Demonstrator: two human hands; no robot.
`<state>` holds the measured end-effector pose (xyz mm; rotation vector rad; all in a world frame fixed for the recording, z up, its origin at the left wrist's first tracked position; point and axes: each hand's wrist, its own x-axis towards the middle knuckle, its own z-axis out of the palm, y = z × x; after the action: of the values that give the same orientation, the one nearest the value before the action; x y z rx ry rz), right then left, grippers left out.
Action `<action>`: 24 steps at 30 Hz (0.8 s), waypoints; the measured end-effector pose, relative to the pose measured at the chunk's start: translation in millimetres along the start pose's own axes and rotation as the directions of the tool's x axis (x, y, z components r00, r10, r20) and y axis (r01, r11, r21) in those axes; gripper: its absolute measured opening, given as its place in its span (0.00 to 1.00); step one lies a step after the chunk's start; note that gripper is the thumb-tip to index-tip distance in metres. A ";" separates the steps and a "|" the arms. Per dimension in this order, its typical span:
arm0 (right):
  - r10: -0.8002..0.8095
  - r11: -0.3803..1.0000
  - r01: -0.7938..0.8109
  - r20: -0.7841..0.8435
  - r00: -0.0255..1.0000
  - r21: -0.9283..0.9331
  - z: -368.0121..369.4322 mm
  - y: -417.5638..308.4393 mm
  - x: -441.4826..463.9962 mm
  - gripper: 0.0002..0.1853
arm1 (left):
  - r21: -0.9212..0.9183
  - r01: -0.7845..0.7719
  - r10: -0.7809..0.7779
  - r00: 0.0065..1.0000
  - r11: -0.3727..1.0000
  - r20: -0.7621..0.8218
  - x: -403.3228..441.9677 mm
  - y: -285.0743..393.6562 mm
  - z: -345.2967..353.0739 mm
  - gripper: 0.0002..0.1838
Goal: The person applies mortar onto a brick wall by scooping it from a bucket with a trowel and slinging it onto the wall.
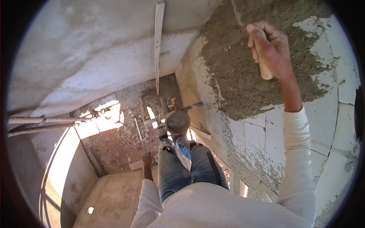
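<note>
My right hand is wrapped round the wooden handle of a trowel, raised at the upper right. The trowel's metal blade runs up to the top edge of the view and is partly cut off. Beside it, rough wet mortar covers part of the block wall. My left hand hangs low beside my left thigh, small in view, its fingers loosely apart and nothing visible in it. A round pan with grey mortar-like stuff stands just beyond my feet.
A long straight board leans along the plastered wall. Rubble and wood scraps litter the floor far below. Two poles jut in from the left, near a bright arched opening. Planks lie around the pan.
</note>
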<state>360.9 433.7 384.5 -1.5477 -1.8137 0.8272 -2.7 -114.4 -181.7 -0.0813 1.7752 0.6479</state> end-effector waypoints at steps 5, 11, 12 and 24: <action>0.723 0.668 -0.740 0.300 0.623 -0.073 202.5 313.6 -109.8 0.19 | -0.025 -0.089 0.092 0.986 0.996 0.136 12.5 49.0 72.1 0.18; 0.870 0.485 -0.647 0.247 0.427 -0.588 334.4 471.5 -294.3 0.34 | 0.198 -0.044 0.008 0.984 0.979 0.178 83.0 -8.3 148.7 0.20; 0.828 0.556 -0.549 0.354 0.436 -0.624 347.8 475.7 -306.4 0.31 | 0.207 0.004 -0.051 0.973 0.978 0.227 87.2 -18.0 153.0 0.21; 0.290 0.782 0.354 0.803 0.521 -0.512 439.6 621.9 -353.2 0.18 | 0.255 0.075 -0.129 0.970 0.964 0.204 145.1 -115.1 162.7 0.26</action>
<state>443.7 128.3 -393.1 -1.5611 -3.1404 1.1800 137.2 -96.6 -383.9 0.0655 1.6119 0.3439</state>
